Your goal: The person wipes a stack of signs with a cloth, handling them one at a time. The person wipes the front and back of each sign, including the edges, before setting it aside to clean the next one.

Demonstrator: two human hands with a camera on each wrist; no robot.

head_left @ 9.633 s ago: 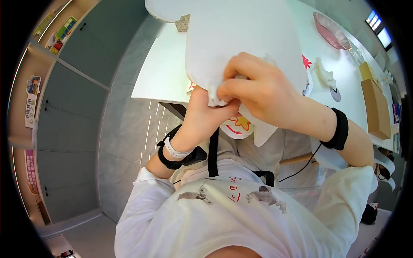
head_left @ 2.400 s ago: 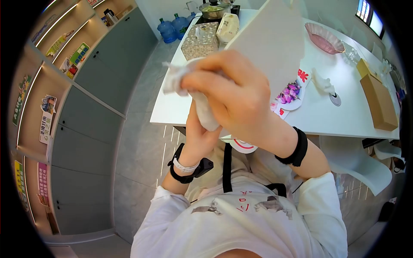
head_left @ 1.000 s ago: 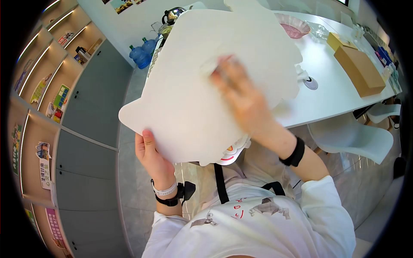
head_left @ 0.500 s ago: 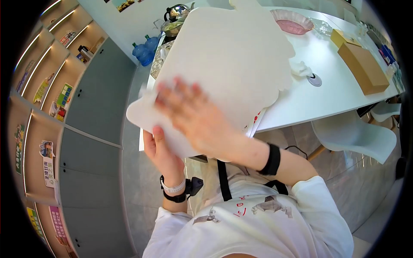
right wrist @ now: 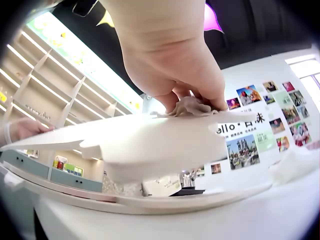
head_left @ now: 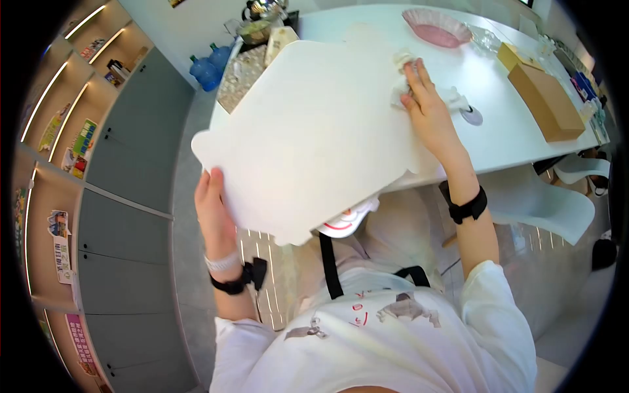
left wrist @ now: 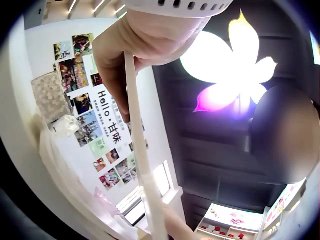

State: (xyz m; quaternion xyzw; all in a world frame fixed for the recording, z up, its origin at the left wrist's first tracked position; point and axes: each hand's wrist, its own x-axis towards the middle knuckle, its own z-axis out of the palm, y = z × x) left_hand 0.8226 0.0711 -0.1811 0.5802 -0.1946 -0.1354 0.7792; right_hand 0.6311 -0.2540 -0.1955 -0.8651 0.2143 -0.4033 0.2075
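A large white cut-out board with a wavy outline is held over the near edge of a white table. My left hand grips its left edge; in the left wrist view the fingers pinch the thin board edge. My right hand reaches to the board's far right side, fingers stretched forward. It holds a crumpled white tissue against the board. The right wrist view shows the fingertips bunched on the tissue on top of the board.
On the table stand a pink dish, a brown cardboard box, another crumpled tissue by a small round disc, and a patterned tissue box. A red-painted plate peeks from under the board. A white chair is at right.
My right hand swept with the tissue from the board's left corner across to its far right edge. The board has tilted flatter and lower, and my left hand still holds its left edge.
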